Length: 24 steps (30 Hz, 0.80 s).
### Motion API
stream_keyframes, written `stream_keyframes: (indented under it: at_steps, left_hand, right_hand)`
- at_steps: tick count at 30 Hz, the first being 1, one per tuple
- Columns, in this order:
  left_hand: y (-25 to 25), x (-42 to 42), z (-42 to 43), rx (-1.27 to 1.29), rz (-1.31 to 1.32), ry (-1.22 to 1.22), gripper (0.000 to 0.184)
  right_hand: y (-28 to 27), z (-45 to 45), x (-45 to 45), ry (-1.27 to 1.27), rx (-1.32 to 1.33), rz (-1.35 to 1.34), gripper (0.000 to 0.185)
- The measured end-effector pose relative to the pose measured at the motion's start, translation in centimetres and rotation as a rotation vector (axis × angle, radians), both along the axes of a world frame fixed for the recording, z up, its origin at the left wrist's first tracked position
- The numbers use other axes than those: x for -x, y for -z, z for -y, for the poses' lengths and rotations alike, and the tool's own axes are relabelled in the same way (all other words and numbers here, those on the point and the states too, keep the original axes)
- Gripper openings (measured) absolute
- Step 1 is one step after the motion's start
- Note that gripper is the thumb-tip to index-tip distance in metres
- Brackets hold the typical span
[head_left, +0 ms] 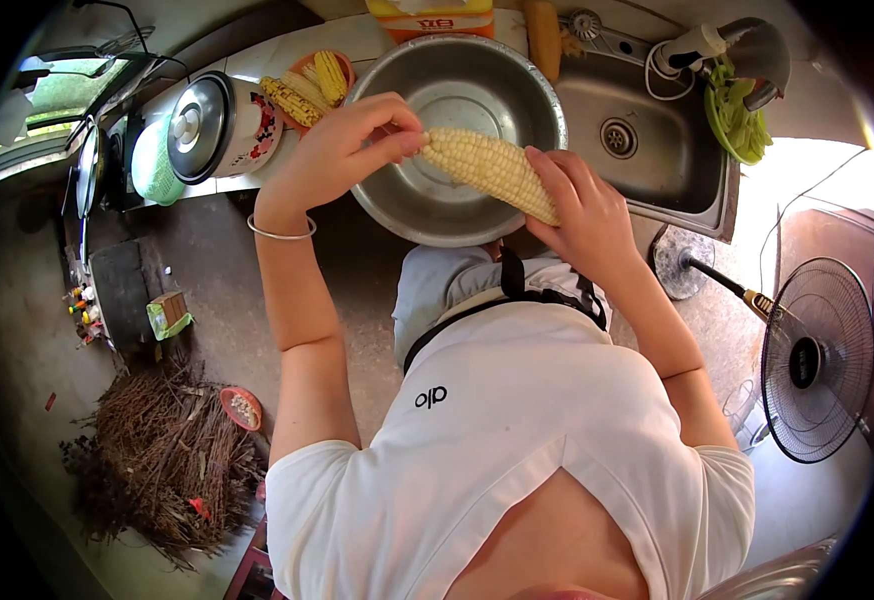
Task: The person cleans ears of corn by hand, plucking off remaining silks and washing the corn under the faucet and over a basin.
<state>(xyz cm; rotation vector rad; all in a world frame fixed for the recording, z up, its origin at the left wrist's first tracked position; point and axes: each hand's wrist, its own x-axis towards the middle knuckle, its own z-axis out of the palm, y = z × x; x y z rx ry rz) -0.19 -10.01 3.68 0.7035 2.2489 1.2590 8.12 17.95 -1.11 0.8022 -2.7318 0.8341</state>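
A pale, husked corn cob point(487, 170) slants over the wide metal basin point(377, 205). My right hand point(589, 212) wraps round its thicker lower end. At the narrow tip, my left hand point(362, 145) has thumb and fingers pinched together, touching the cob; whether a loose kernel or silk is between them is too small to see. Rows of kernels cover the visible side of the cob. Only bare metal shows inside the basin. Behind my left hand, a reddish bowl point(300, 126) holds several yellow and pale corn cobs point(330, 76).
Right of the basin is a steel sink point(597, 95), with a green basket point(737, 125) of leaves beyond. A lidded pot point(219, 125) stands left on the counter. A floor fan point(819, 360) is at right; a brushwood pile point(162, 445) lies at lower left.
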Motion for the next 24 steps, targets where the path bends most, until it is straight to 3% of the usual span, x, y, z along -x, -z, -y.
stream_keyframes:
  at_steps: [9,11,12,13,16,17,19,20,22,24]
  left_hand:
    - [3.3,1.2,1.5,-0.418,0.231,-0.051,0.013]
    - [7.8,2.0,2.1,-0.781,0.442,-0.116,0.011]
    - [11.0,1.8,1.4,-0.614,0.494,-0.406,0.014]
    - [13.0,0.9,1.1,-0.612,0.495,-0.403,0.014]
    - [15.4,0.2,-1.3,0.626,-0.502,-0.241,0.034]
    - [15.6,0.0,-2.0,0.617,-0.506,-0.233,0.034]
    - [10.9,-2.2,-4.6,-0.485,0.097,-0.58,0.045]
    - [8.2,-3.4,-6.0,-0.485,0.098,-0.582,0.045]
    - [3.8,-4.5,-8.8,-0.938,0.513,-0.659,0.052]
    - [3.5,-4.7,-10.5,-0.878,0.38,-0.658,0.056]
  right_hand:
    - [0.0,0.0,-0.3,0.035,0.067,0.024,0.071]
    - [0.3,0.1,-0.4,0.062,0.091,0.018,0.071]
    - [0.4,0.2,-0.5,0.086,0.116,0.016,0.07]
    - [0.4,0.4,-0.7,0.088,0.117,0.016,0.07]
    - [0.1,0.6,-0.6,0.134,0.155,0.009,0.068]
    - [0.0,0.8,-0.6,0.165,0.162,0.019,0.068]
    - [-0.2,1.0,-0.7,0.193,0.165,0.035,0.068]
    - [-0.3,1.2,-0.6,0.218,0.123,-0.001,0.068]
    - [-0.3,2.0,-0.1,0.237,0.088,-0.051,0.068]
    - [-0.2,2.9,-0.4,0.234,0.048,-0.134,0.069]
